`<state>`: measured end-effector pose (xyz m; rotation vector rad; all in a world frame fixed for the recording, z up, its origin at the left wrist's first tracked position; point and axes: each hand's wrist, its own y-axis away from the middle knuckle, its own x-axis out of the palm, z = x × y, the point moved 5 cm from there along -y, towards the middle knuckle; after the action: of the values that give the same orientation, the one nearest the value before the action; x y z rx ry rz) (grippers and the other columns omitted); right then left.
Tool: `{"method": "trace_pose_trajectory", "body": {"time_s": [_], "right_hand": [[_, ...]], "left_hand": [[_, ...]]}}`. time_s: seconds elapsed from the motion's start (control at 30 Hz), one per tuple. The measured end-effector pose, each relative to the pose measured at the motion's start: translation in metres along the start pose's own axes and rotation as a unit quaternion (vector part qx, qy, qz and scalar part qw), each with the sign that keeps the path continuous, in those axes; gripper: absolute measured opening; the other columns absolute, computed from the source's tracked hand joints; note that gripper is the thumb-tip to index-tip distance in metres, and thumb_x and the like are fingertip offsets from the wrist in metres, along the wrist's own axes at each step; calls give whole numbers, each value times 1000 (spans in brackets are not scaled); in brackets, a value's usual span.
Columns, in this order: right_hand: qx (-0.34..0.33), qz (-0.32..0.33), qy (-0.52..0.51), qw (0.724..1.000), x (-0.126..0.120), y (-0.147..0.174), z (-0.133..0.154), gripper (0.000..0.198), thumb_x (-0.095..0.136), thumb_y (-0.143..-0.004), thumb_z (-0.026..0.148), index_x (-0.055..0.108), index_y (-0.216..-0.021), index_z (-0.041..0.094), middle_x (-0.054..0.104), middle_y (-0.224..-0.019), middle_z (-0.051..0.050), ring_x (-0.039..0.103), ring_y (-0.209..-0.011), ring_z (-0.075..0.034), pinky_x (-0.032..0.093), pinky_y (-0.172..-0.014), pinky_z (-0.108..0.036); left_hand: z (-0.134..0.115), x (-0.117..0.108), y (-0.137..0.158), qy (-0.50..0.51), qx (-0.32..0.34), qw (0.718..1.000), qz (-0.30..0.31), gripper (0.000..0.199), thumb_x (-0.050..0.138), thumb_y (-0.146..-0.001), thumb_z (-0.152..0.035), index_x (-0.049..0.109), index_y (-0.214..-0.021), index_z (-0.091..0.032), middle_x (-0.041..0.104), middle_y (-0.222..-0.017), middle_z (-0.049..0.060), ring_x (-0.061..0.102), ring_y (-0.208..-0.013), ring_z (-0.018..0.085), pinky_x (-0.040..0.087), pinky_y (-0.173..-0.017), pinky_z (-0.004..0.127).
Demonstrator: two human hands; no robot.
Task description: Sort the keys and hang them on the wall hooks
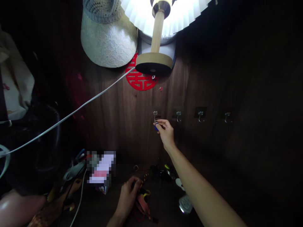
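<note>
My right hand [167,132] reaches up to the wall and pinches a small blue key fob [156,127]. The fob's top is at the lower end of the leftmost metal hook [155,114]; whether its ring is on the hook I cannot tell. Down on the dark surface, my left hand [129,192] is closed, fingertips together, beside a black and yellow patterned strip [145,178]. What those fingers hold is hidden. Just right of that hand lies a reddish-pink item [143,205] with a yellow loop [147,192].
More wall hooks [201,116] run to the right. Overhead hangs a lit lamp [157,31], its white cable [94,98] crossing left. A pale visor hat [109,41] and red cutout [142,82] are on the wall. Below lie a blurred box [104,167] and a silvery object [185,204].
</note>
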<state>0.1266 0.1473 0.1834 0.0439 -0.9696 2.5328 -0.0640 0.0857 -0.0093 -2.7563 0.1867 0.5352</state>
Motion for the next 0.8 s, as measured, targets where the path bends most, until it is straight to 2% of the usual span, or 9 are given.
{"method": "trace_pose_trajectory", "body": {"time_s": [0.1,0.27,0.43,0.6,0.8], "right_hand": [[6,-4,-4,1000,-1,2,-6,19,60,-70,31,55,-84,21,68,-82,-3,63,-83,-20,40,-47,-20],[35,0,-9,999,-5,9,-16,31,60,-68,30,54,-97,21,67,-88,-3,62,-82,-17,45,-52,-21],[74,8,-5,997,-16,22,-27,39,62,-65,30,54,-102,21,67,-89,-3,61,-77,-16,48,-54,-23],[104,4,13,995,-45,38,-41,33,61,-65,32,57,-95,20,67,-86,-3,61,-74,-16,47,-54,-23],[139,-5,41,989,-96,57,-56,25,63,-63,32,62,-84,19,68,-78,-3,62,-69,-16,46,-53,-23]], "left_hand": [[-1,0,0,1,-2,1000,1,37,40,-83,-47,59,-73,-19,64,-68,0,59,-67,16,43,-62,21],[-5,-2,2,-2,-9,1000,4,36,41,-82,-49,59,-71,-19,64,-67,0,59,-67,17,43,-61,21],[-5,-2,2,-4,-5,1000,-2,35,41,-81,-48,58,-70,-20,63,-67,0,59,-67,17,43,-61,21],[-1,0,2,-9,-4,1000,6,35,40,-83,-47,59,-73,-19,63,-68,0,59,-67,16,43,-61,21],[-7,-2,3,-30,-1,1000,-1,35,43,-81,-48,60,-72,-19,64,-67,0,60,-68,17,45,-64,23]]}}
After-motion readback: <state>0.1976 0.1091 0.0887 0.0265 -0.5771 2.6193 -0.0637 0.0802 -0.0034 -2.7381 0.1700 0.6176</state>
